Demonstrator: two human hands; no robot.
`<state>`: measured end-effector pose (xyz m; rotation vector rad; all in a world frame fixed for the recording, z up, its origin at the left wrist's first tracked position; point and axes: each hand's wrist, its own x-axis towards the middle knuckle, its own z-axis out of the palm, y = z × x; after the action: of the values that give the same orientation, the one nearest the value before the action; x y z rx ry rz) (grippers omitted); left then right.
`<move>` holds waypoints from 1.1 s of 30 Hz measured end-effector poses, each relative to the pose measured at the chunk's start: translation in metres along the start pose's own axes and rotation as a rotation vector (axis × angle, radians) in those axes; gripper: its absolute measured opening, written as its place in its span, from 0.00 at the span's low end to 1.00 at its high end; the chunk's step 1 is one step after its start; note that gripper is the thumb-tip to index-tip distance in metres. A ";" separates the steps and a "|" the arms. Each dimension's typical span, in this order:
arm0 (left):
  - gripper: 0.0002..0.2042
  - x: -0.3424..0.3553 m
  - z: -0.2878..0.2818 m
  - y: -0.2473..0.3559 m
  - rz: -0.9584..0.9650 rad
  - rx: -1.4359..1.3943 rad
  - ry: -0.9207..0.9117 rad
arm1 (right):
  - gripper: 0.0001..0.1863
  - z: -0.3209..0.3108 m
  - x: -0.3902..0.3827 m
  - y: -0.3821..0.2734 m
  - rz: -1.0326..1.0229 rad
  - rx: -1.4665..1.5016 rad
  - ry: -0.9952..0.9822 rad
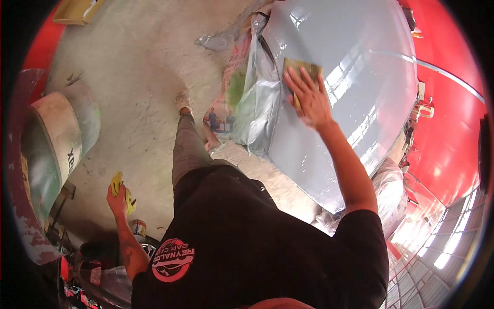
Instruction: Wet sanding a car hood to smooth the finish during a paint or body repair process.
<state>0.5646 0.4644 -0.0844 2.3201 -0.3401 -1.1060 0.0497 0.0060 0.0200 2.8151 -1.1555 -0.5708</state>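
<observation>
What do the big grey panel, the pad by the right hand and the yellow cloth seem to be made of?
Grey panel: probably painted metal, possibly plastic; glossy, with bright, crisp reflections.

Pad: perhaps sponge or abrasive sheet; dull, flat, brownish, partly covered by fingers.

Yellow cloth: likely soft fabric; matte, bunched into limp folds.

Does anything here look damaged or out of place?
Yes: the dark red panel at the lower left has pale, ragged patches, as though its paint were flaking. The plastic sheet along the left edge of the glossy grey panel is crumpled, but that may just be covering.
</observation>
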 end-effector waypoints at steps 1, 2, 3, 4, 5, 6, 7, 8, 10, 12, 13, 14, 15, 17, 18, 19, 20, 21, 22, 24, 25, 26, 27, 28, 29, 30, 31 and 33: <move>0.13 0.002 0.004 0.002 0.003 -0.003 -0.006 | 0.28 0.001 -0.010 0.000 0.027 0.059 -0.039; 0.13 0.001 0.008 0.010 0.035 0.026 -0.017 | 0.28 0.000 -0.006 0.001 0.033 0.057 -0.042; 0.13 0.001 0.010 0.017 0.065 0.055 -0.026 | 0.28 -0.002 0.005 0.002 0.024 0.058 0.005; 0.13 0.007 0.011 0.027 0.065 0.057 -0.030 | 0.28 -0.003 0.021 0.003 0.014 0.059 0.052; 0.13 0.015 0.014 0.037 0.068 0.087 -0.035 | 0.28 -0.005 0.045 0.001 0.012 0.046 0.089; 0.13 0.025 0.016 0.048 0.073 0.119 -0.046 | 0.28 -0.007 0.071 0.000 0.012 0.048 0.086; 0.13 0.034 0.019 0.060 0.074 0.120 -0.055 | 0.28 -0.011 0.094 0.000 0.017 0.007 0.089; 0.13 0.040 0.018 0.072 0.085 0.106 -0.076 | 0.28 -0.010 0.106 -0.002 0.015 -0.028 0.095; 0.13 0.042 0.009 0.083 0.095 0.088 -0.098 | 0.28 -0.003 0.096 -0.009 0.036 -0.019 0.128; 0.13 0.026 -0.006 0.080 0.085 0.108 0.006 | 0.27 0.002 0.086 -0.010 0.044 -0.012 0.174; 0.13 0.026 -0.017 0.053 0.057 0.022 0.012 | 0.27 0.004 0.080 -0.009 0.032 0.014 0.204; 0.13 0.020 -0.017 0.040 0.057 0.022 0.011 | 0.27 0.003 0.074 -0.009 0.033 0.039 0.227; 0.13 0.016 -0.018 0.034 0.051 0.051 -0.008 | 0.28 -0.001 0.082 -0.006 0.035 0.015 0.213; 0.12 0.014 -0.011 0.047 0.042 0.129 -0.041 | 0.29 -0.011 0.119 0.006 0.068 -0.091 0.154; 0.12 0.020 -0.007 0.050 0.058 0.133 -0.044 | 0.30 -0.018 0.141 0.013 0.089 -0.197 0.099; 0.12 0.024 -0.005 0.048 0.040 0.069 -0.086 | 0.30 -0.033 0.159 0.012 0.116 -0.233 0.045; 0.12 0.028 -0.003 0.051 0.026 0.008 -0.134 | 0.30 -0.042 0.171 0.010 0.149 -0.269 -0.011; 0.13 0.029 0.009 0.077 0.038 0.015 -0.150 | 0.30 -0.027 0.179 0.016 0.185 -0.274 -0.016; 0.13 0.029 0.010 0.095 0.063 0.031 -0.171 | 0.25 -0.002 0.184 0.021 0.185 -0.186 0.317; 0.13 0.024 0.005 0.114 0.152 0.054 -0.162 | 0.23 0.016 0.164 0.021 0.194 -0.101 0.659; 0.13 0.026 0.002 0.116 0.169 0.064 -0.169 | 0.26 0.019 0.140 0.012 0.276 -0.041 0.503; 0.13 0.028 -0.005 0.114 0.144 0.043 -0.158 | 0.31 0.017 0.115 0.001 0.352 0.023 0.349; 0.12 0.029 -0.011 0.110 0.118 0.020 -0.145 | 0.31 0.021 0.083 -0.005 0.408 0.090 0.362; 0.12 0.028 -0.017 0.102 0.126 0.025 -0.138 | 0.31 0.028 0.046 -0.009 0.454 0.161 0.377; 0.12 0.028 -0.020 0.093 0.112 0.051 -0.133 | 0.31 0.038 0.008 -0.015 0.545 0.167 0.315; 0.11 0.026 -0.021 0.084 0.098 0.076 -0.130 | 0.32 0.046 -0.035 -0.020 0.636 0.174 0.249; 0.11 0.021 -0.023 0.075 0.107 0.080 -0.127 | 0.32 0.052 -0.077 -0.025 0.747 0.257 0.176; 0.12 0.011 -0.025 0.061 0.114 0.201 -0.168 | 0.33 0.080 -0.162 -0.034 0.937 0.351 0.168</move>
<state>0.5907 0.4187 -0.0440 2.3496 -0.6668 -1.2633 -0.0622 0.1497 -0.0093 2.0547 -2.4287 -0.0472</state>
